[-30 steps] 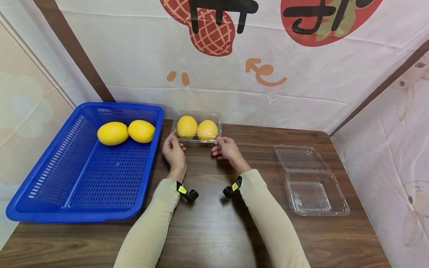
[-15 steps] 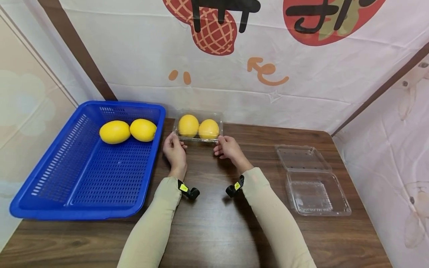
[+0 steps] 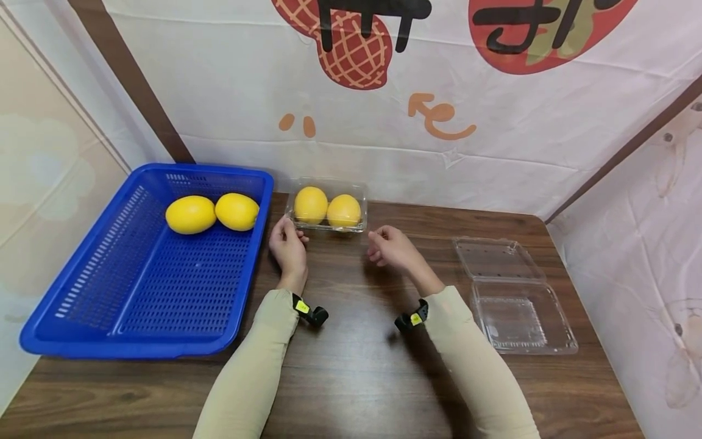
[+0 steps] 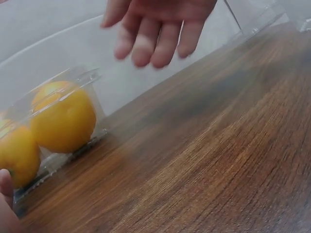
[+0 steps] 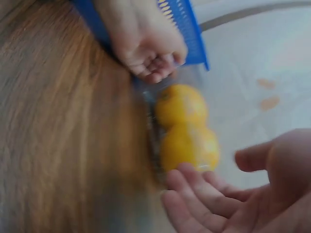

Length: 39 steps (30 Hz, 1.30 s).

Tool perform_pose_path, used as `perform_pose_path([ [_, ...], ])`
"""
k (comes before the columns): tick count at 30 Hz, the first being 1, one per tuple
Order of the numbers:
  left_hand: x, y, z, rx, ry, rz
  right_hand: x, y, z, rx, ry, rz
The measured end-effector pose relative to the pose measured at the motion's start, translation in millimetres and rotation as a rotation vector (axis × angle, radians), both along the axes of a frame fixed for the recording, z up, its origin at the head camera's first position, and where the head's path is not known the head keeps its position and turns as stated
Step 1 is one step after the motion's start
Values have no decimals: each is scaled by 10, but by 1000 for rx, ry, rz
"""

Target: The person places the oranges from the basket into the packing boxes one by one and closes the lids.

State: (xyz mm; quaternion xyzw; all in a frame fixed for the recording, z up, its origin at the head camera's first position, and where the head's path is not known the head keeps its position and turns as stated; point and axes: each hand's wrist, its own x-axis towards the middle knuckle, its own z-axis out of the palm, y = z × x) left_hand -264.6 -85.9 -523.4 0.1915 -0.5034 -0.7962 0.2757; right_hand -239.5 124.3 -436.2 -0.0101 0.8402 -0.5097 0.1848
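Note:
Two yellow lemon-like fruits point(image 3: 311, 205) lie side by side in a lidded clear plastic box point(image 3: 356, 227) at the table's back edge. My left hand point(image 3: 287, 247), fingers curled, pinches the box's near left corner; the right wrist view shows this hand point(image 5: 150, 43) at the box's end. A short gap separates my right hand point(image 3: 393, 247) from the box's near right corner. In the left wrist view the right hand's loose fingers point(image 4: 163, 41) hold nothing.
A blue basket point(image 3: 137, 350) stands on the left with two more yellow fruits point(image 3: 191, 214) at its back. To the right, another clear plastic box point(image 3: 515, 311) lies with its lid folded back. A printed cloth wall point(image 3: 230, 116) rises behind the table.
My right hand has let go of the box's near right corner and moved off to the right. The left hand stays at the left corner, and the box has hardly moved.

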Motion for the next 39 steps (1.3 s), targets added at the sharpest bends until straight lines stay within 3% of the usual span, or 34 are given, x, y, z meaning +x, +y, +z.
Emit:
perform_pose_path([
  [7, 3, -18, 18, 4, -4, -20, 271, 240, 267, 141, 150, 207],
  [15, 27, -30, 36, 15, -12, -16, 612, 663, 413, 233, 317, 237],
  [20, 25, -24, 31, 10, -26, -28, 818, 989, 467, 274, 428, 198],
  [28, 34, -13, 28, 21, -33, -22, 1120, 1665, 475, 309, 623, 10],
  [35, 36, -16, 25, 25, -25, -35, 1386, 2329, 262, 361, 663, -140],
  [39, 27, -22, 23, 17, -22, -32, 1514, 2590, 89, 415, 613, -125],
])
